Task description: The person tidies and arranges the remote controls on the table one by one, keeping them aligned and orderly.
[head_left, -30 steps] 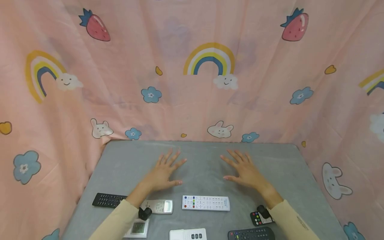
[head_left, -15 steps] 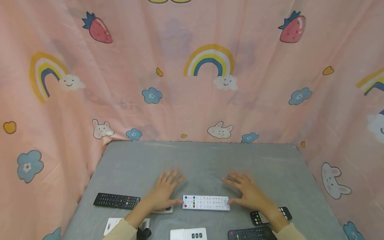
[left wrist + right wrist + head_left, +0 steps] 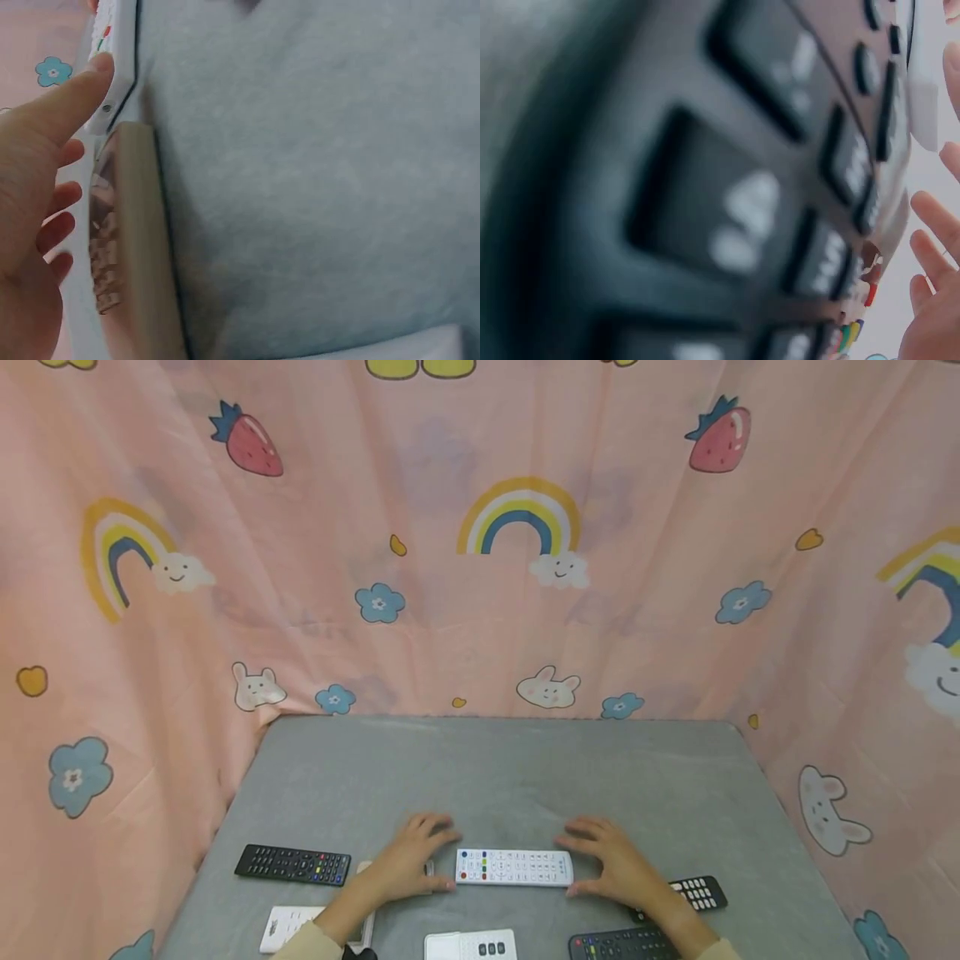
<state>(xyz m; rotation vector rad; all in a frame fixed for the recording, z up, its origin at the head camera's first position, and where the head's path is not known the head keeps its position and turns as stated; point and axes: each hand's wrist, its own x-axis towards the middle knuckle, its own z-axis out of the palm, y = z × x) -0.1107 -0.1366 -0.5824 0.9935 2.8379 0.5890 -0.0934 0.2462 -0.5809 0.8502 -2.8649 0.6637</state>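
Observation:
A white remote control (image 3: 514,867) with small coloured buttons lies crosswise on the grey table between my two hands. My left hand (image 3: 408,862) is at its left end, fingers bent loosely and thumb apart from them. In the left wrist view the thumb (image 3: 82,94) overlaps the end of the white remote; whether it touches cannot be told. Under the left hand lies a beige remote (image 3: 146,247), mostly covered in the head view. My right hand (image 3: 611,864) is at the right end, thumb and fingers spread around it, holding nothing.
A black remote (image 3: 292,865) lies to the left, with a white device (image 3: 285,927) in front of it. Nearest me are a white remote (image 3: 471,946) and a black one (image 3: 622,945). Another black remote (image 3: 701,893) is partly under the right forearm. A pink curtain (image 3: 480,635) hangs behind.
Both hands have drawn back toward me from the far part of the table, down to the ends of the white remote. Their fingers are more bent now. The remotes have stayed put.

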